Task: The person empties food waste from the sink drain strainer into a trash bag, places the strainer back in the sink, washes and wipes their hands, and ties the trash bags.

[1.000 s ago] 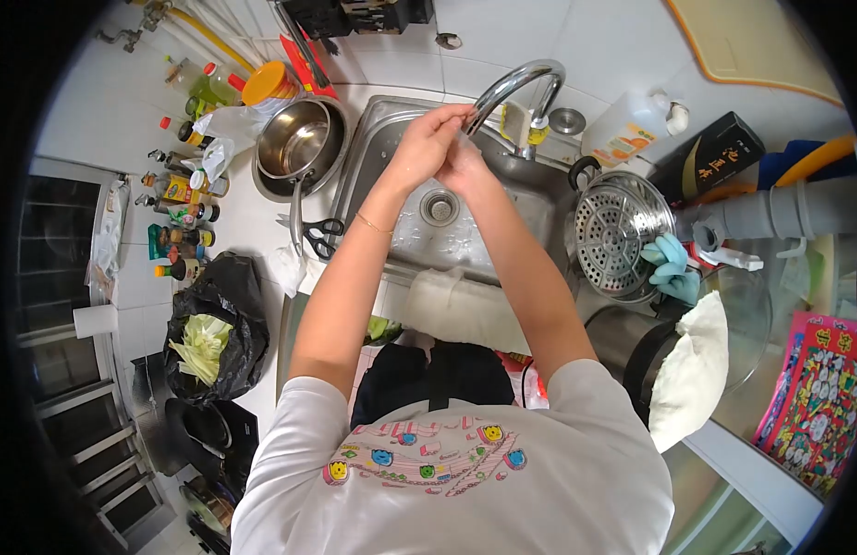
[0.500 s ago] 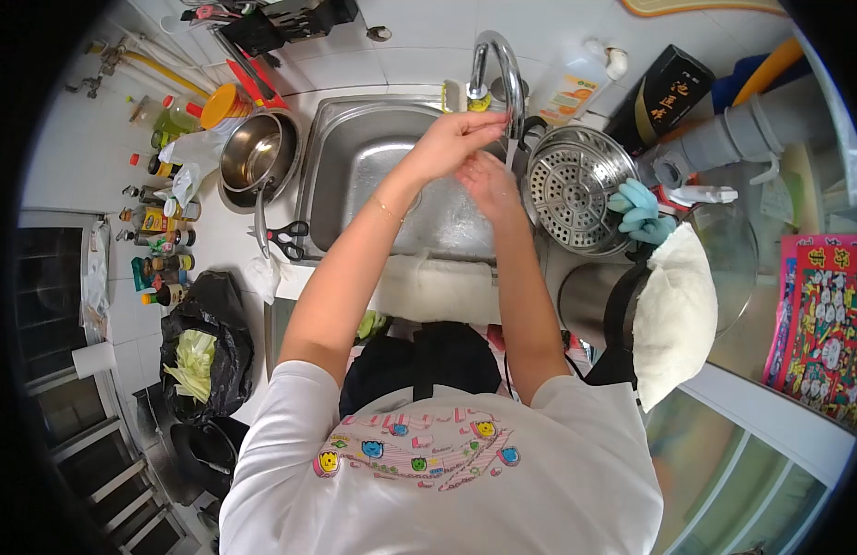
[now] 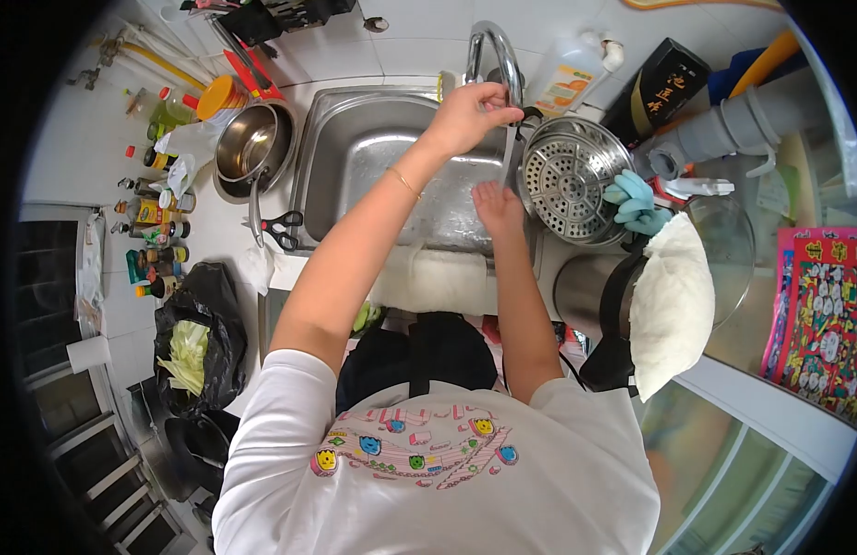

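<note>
My left hand (image 3: 472, 117), with a thin bracelet at the wrist, is raised beside the curved chrome faucet (image 3: 508, 57). Its fingers are bent and the thumb points right, close to the spout; what they close on, if anything, is hidden. A stream of water (image 3: 509, 153) runs down from the spout. Below it, my right hand (image 3: 496, 205) lies palm up with its fingers stretched out, holding nothing. Both are over the steel sink (image 3: 355, 176), whose basin is wet.
Right of the sink stands a perforated steamer pot (image 3: 569, 185), with blue rubber gloves (image 3: 637, 203) on its rim. On the left are a saucepan (image 3: 250, 146), scissors (image 3: 282, 229) and several bottles. A pale cloth (image 3: 433, 279) hangs over the front edge.
The hands were together under the faucet. My left hand has moved up beside the spout, and my right has dropped lower, palm up. The view has shifted slightly.
</note>
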{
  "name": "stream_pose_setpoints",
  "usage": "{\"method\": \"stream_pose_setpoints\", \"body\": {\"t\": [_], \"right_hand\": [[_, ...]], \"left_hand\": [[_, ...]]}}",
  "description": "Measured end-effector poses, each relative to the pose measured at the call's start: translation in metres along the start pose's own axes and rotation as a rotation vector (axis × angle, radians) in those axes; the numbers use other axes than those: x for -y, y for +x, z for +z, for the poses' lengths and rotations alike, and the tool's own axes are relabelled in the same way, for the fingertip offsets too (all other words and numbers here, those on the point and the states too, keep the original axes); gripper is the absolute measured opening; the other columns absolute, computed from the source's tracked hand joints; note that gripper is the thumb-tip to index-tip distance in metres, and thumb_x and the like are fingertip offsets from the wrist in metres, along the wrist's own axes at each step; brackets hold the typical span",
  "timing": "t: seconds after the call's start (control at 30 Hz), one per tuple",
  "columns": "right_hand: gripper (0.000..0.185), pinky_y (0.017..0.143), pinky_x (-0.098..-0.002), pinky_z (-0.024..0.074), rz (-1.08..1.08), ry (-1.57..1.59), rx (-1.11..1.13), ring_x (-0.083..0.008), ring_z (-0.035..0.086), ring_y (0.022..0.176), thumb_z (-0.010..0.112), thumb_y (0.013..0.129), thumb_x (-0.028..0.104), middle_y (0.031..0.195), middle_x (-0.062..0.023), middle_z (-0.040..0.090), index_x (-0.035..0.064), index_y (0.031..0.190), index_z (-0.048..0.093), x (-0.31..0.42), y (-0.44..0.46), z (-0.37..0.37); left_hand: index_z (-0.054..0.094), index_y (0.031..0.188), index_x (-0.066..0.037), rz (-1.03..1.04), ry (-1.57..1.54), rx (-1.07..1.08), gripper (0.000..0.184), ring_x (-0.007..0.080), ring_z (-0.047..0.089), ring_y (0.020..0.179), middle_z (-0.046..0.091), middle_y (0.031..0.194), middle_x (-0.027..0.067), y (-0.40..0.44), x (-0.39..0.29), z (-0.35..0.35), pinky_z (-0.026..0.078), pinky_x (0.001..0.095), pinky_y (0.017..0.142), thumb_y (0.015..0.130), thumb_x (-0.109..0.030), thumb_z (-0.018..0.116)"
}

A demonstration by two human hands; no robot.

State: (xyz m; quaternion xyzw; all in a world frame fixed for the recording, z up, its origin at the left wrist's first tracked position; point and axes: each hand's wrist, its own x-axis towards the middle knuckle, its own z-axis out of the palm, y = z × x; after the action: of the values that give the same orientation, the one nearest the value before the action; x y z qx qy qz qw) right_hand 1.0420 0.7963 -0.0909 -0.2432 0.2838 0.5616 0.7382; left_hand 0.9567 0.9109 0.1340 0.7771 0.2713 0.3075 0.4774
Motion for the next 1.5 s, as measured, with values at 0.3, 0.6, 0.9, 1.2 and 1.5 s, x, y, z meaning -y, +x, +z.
{"method": "stream_pose_setpoints", "body": {"t": [0.3,0.6,0.9,1.2,1.5], "right_hand": [[0.036,0.103,-0.0437,0.0268,-0.117,0.009,-0.03,-0.0184,0.047,0.103,0.032,0.099,0.03,0.11,-0.0021,0.05,0.0108,0.124,0.048,-0.004,0.038,0.014],[0.031,0.092,-0.0402,0.0355,0.017,-0.241,0.29,-0.0136,0.051,0.098,0.032,0.097,0.035,0.108,0.0014,0.056,0.0142,0.107,0.054,-0.018,0.031,0.036],[0.025,0.075,-0.0352,0.0425,-0.235,-0.13,0.424,-0.0191,0.053,0.086,0.033,0.095,0.027,0.089,0.0007,0.059,0.013,0.091,0.054,-0.017,0.047,0.059],[0.042,0.088,-0.0406,0.0376,0.132,-0.321,0.3,-0.0207,0.053,0.096,0.023,0.099,0.036,0.102,-0.0021,0.059,0.009,0.105,0.055,-0.018,0.037,0.058],[0.033,0.09,-0.0377,0.0355,0.149,-0.365,0.407,-0.0161,0.054,0.097,0.028,0.098,0.031,0.1,-0.0013,0.059,0.0125,0.107,0.054,-0.068,0.025,0.113]], "left_hand": [[0.064,0.088,0.001,-0.065,0.012,0.042,0.031,0.0098,0.047,0.067,0.055,0.069,0.0012,-0.008,0.0,-0.021,0.044,0.0259,0.067,0.076,-0.024,0.077],[0.067,0.092,-0.001,-0.058,-0.039,0.061,0.026,0.0099,0.047,0.074,0.058,0.073,-0.0015,-0.012,0.0,-0.03,0.043,0.0275,0.073,0.079,-0.023,0.074],[0.066,0.094,0.0,-0.061,0.071,0.081,0.032,0.0131,0.051,0.078,0.061,0.079,0.0025,-0.016,-0.01,-0.041,0.044,0.0287,0.076,0.079,-0.027,0.074],[0.066,0.106,0.0,-0.04,-0.008,0.066,0.04,0.0146,0.054,0.085,0.064,0.086,0.005,-0.022,0.004,-0.061,0.045,0.0302,0.081,0.078,-0.026,0.075],[0.067,0.105,-0.003,-0.009,0.123,0.075,0.034,0.0159,0.052,0.089,0.062,0.086,0.0032,-0.026,0.009,-0.087,0.044,0.0308,0.082,0.079,-0.023,0.072]]}}
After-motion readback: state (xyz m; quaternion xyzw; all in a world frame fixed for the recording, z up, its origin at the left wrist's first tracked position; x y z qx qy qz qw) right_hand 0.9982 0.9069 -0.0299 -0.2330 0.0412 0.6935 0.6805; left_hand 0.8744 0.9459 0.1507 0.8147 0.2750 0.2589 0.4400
